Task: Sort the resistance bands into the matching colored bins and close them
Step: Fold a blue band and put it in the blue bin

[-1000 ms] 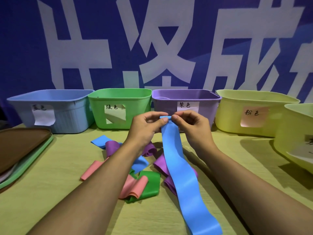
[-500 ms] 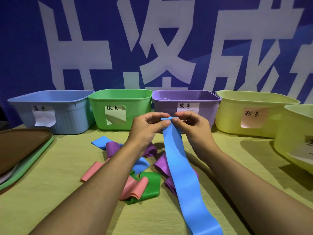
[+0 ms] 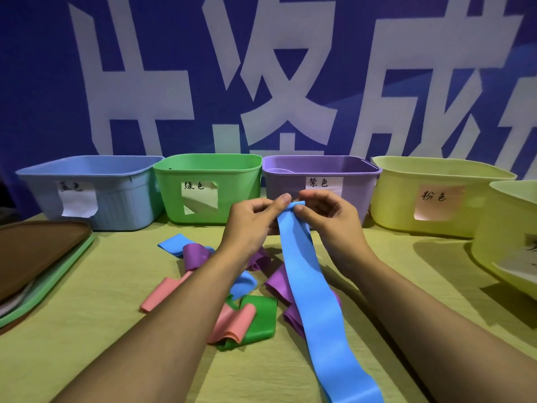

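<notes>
A long blue band (image 3: pixel 316 301) runs from my fingers down toward the near table edge. My left hand (image 3: pixel 251 225) and my right hand (image 3: pixel 331 219) both pinch its far end, which is curled over, in front of the purple bin (image 3: pixel 360 193). Below my arms lies a heap of loose bands: blue (image 3: pixel 171 245), purple (image 3: pixel 194 255), pink (image 3: pixel 232 325) and green (image 3: pixel 260 318). At the back stand a blue bin (image 3: pixel 122 205), a green bin (image 3: pixel 238 199) and a yellow bin with a pink label (image 3: pixel 406 205), all without lids.
A stack of lids, brown on top of green (image 3: pixel 37 257), lies at the left edge. Another yellow bin (image 3: pixel 505 251) sits at the right edge. A blue banner with large white characters hangs behind the bins. The table wears a yellow-green cloth (image 3: pixel 87 330).
Both hands have kept their pinch on the blue band's far end and curled it over a little more. The heap and the bins have not moved.
</notes>
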A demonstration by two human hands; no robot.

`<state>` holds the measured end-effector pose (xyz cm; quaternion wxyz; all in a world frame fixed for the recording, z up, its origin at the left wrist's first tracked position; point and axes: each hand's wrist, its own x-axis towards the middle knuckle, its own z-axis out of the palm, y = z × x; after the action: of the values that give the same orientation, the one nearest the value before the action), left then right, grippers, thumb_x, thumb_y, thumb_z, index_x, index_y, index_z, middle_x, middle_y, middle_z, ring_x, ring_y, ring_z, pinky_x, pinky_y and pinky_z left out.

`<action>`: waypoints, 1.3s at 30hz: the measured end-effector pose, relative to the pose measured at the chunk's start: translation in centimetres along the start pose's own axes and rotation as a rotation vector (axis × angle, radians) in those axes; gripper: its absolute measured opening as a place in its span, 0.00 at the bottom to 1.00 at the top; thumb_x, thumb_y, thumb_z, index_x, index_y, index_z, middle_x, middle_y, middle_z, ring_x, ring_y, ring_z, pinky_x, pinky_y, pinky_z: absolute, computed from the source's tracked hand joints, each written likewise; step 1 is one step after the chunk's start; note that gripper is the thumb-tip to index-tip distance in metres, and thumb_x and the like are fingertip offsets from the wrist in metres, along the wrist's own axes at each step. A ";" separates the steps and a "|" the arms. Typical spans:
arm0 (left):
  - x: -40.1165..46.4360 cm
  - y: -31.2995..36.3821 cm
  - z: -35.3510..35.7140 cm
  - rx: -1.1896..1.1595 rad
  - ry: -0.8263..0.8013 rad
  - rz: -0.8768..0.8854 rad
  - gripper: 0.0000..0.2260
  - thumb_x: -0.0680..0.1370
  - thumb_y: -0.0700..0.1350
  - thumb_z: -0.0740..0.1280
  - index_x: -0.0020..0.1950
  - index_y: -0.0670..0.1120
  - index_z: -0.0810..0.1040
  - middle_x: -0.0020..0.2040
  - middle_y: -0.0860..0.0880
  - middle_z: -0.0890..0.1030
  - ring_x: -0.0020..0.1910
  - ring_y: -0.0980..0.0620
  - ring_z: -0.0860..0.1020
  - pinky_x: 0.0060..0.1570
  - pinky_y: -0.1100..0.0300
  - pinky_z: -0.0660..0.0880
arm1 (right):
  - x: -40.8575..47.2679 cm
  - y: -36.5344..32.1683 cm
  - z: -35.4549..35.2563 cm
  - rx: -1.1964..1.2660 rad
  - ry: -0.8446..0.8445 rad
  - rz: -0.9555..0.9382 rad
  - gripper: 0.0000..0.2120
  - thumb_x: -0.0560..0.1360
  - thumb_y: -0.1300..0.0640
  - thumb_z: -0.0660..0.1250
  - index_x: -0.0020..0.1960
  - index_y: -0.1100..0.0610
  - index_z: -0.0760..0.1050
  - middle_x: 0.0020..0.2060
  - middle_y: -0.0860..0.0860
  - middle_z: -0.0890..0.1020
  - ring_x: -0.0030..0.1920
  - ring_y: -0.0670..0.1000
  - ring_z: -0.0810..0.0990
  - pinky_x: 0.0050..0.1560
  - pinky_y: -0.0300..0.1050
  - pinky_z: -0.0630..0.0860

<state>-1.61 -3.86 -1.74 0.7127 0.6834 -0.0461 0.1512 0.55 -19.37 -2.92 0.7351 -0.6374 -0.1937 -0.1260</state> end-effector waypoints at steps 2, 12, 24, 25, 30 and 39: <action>0.0 0.0 0.0 0.011 0.012 0.021 0.10 0.78 0.49 0.74 0.45 0.42 0.86 0.41 0.44 0.87 0.38 0.52 0.85 0.37 0.64 0.78 | 0.0 0.1 0.0 -0.011 -0.002 0.007 0.10 0.76 0.63 0.74 0.55 0.53 0.83 0.51 0.50 0.87 0.53 0.48 0.85 0.49 0.39 0.81; 0.4 -0.4 0.1 0.087 0.037 0.076 0.07 0.75 0.48 0.76 0.43 0.45 0.86 0.40 0.46 0.87 0.39 0.51 0.85 0.43 0.56 0.83 | -0.3 -0.4 0.5 -0.191 0.079 0.116 0.21 0.76 0.40 0.70 0.46 0.58 0.86 0.37 0.57 0.85 0.36 0.50 0.82 0.39 0.44 0.81; 0.4 -0.4 -0.2 0.043 0.004 0.100 0.08 0.73 0.40 0.78 0.50 0.40 0.85 0.46 0.43 0.87 0.44 0.51 0.86 0.47 0.60 0.83 | -0.2 0.0 0.3 -0.173 0.037 0.077 0.11 0.78 0.49 0.71 0.49 0.57 0.86 0.41 0.49 0.87 0.42 0.45 0.86 0.40 0.37 0.80; 0.4 -0.4 -0.2 0.039 0.008 0.097 0.08 0.73 0.39 0.79 0.50 0.40 0.85 0.46 0.43 0.87 0.44 0.51 0.86 0.47 0.59 0.83 | -0.1 0.1 0.3 -0.165 0.034 0.068 0.10 0.78 0.50 0.71 0.50 0.57 0.86 0.42 0.49 0.87 0.43 0.46 0.86 0.42 0.38 0.80; 0.5 -0.4 -0.2 0.005 -0.012 0.087 0.10 0.72 0.37 0.78 0.51 0.43 0.84 0.45 0.48 0.87 0.44 0.56 0.85 0.46 0.62 0.82 | 0.0 0.6 0.2 -0.141 0.013 0.021 0.07 0.79 0.54 0.71 0.54 0.56 0.84 0.46 0.49 0.87 0.48 0.47 0.85 0.49 0.42 0.82; 0.2 -0.4 0.2 0.005 -0.023 0.012 0.11 0.80 0.50 0.72 0.47 0.42 0.85 0.42 0.45 0.87 0.40 0.53 0.85 0.39 0.64 0.80 | 0.0 0.6 0.4 -0.076 -0.018 -0.016 0.07 0.80 0.60 0.70 0.57 0.58 0.83 0.51 0.54 0.86 0.50 0.47 0.84 0.45 0.38 0.79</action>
<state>-1.26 -4.06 -2.07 0.7095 0.6867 -0.0581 0.1475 0.75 -18.87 -3.38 0.7076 -0.6644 -0.2003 -0.1333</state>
